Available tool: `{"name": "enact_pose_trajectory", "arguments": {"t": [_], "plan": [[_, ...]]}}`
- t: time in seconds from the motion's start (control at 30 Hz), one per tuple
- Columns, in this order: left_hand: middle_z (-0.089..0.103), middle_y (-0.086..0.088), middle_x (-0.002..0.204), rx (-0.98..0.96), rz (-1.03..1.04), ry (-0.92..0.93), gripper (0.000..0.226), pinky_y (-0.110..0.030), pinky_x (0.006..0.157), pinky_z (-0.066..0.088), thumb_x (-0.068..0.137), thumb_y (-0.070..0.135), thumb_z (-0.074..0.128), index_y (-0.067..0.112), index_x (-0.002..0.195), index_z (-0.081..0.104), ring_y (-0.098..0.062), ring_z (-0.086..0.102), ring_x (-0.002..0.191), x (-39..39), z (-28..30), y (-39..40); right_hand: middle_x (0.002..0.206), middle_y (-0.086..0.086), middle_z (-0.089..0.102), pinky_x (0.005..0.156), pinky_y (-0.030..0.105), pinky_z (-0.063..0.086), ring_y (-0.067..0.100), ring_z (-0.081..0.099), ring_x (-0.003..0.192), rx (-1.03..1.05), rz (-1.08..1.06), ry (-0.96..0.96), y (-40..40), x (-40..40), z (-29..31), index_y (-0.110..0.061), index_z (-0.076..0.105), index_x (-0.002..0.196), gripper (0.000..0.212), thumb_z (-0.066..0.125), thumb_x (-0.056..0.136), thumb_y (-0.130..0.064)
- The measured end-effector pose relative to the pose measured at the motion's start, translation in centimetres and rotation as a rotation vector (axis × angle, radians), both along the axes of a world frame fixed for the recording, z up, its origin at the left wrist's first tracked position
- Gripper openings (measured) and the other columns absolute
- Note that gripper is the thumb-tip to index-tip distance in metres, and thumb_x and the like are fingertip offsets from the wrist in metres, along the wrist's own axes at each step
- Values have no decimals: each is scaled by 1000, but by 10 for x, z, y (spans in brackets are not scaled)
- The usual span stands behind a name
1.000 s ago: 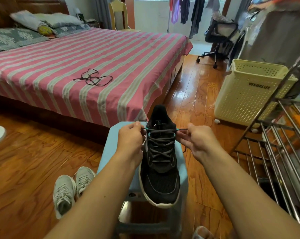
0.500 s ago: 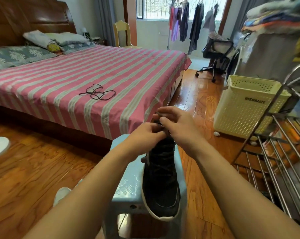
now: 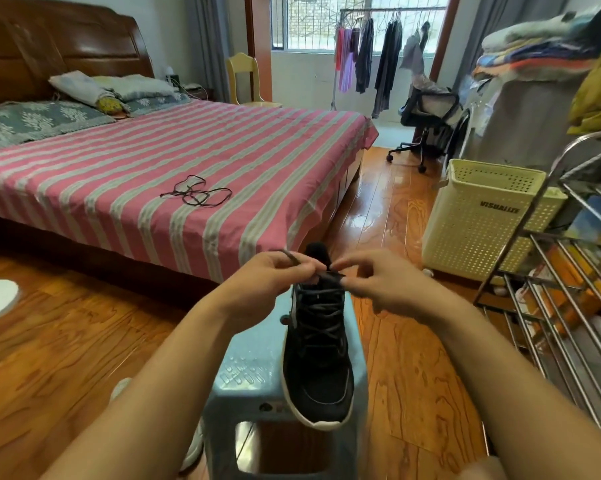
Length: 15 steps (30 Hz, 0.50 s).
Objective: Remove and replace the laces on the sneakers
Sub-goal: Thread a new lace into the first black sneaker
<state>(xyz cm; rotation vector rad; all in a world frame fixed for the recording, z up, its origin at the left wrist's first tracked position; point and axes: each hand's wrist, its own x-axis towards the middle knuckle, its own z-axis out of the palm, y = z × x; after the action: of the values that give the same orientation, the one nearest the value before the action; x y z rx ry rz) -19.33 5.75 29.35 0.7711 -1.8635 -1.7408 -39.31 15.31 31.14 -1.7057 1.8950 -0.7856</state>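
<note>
Black sneaker (image 3: 318, 355) on stool (image 3: 254, 368): laced to top; left hand (image 3: 275, 277) and right hand (image 3: 378, 282) pinching lace ends (image 3: 328, 277), knot pending; spare lace (image 3: 197, 192) on bed (image 3: 119, 174).

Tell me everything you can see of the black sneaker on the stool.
The black sneaker looks like knit mesh with a white sole edge. It stands upright on the light blue plastic stool, its toe pointing toward the camera and overhanging the stool's near edge. Dark grey laces criss-cross up its front. At the tongue end, the left hand and the right hand each pinch a lace end. Its far heel is partly hidden behind the hands.
</note>
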Motion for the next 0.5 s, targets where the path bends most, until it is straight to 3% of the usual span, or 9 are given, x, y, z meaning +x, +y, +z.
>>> {"name": "enact_pose_trajectory", "arguments": {"t": [0.1,0.2,0.27,0.37,0.43,0.5], "plan": [[78,-3,95,-165,0,-24,18,-34,96,54,90,1,72,17,88,82,-16,73,101,2,-8,7,81,-4,66,68,26,47,3,57,68,2,2,-103,6,13,-17,-25,75,97,13,63,98,-31],[74,3,85,-578,249,23,17,-37,83,59,85,-2,76,15,84,78,-12,71,88,-9,-25,10,85,9,67,84,43,50,22,61,80,0,-75,-219,4,20,-20,-14,72,80,54,47,99,-59],[71,4,83,-691,361,132,20,-26,77,56,82,-8,76,11,83,75,-9,68,85,-19,-33,15,92,10,71,93,53,48,26,65,88,33,-109,-213,-2,27,-24,-6,74,88,76,36,95,-71],[72,8,80,-592,393,211,24,-17,78,52,82,-8,77,16,83,73,-4,68,82,-28,-33,16,106,16,73,92,46,54,26,70,101,-13,-235,-423,-15,37,-26,-9,76,102,60,49,97,-62],[76,7,84,-494,370,222,21,-18,81,53,85,-4,76,17,85,76,-8,71,85,-26,-30,14,101,16,75,76,32,57,18,73,90,-153,-228,-764,-21,37,-22,-7,76,105,33,61,99,-36],[78,4,90,-367,334,221,13,-18,82,54,94,5,69,15,91,77,-11,73,91,-20,-27,13,94,12,73,66,23,54,14,70,79,-269,-222,-1014,-20,35,-14,-4,72,106,22,59,100,-20]]}}
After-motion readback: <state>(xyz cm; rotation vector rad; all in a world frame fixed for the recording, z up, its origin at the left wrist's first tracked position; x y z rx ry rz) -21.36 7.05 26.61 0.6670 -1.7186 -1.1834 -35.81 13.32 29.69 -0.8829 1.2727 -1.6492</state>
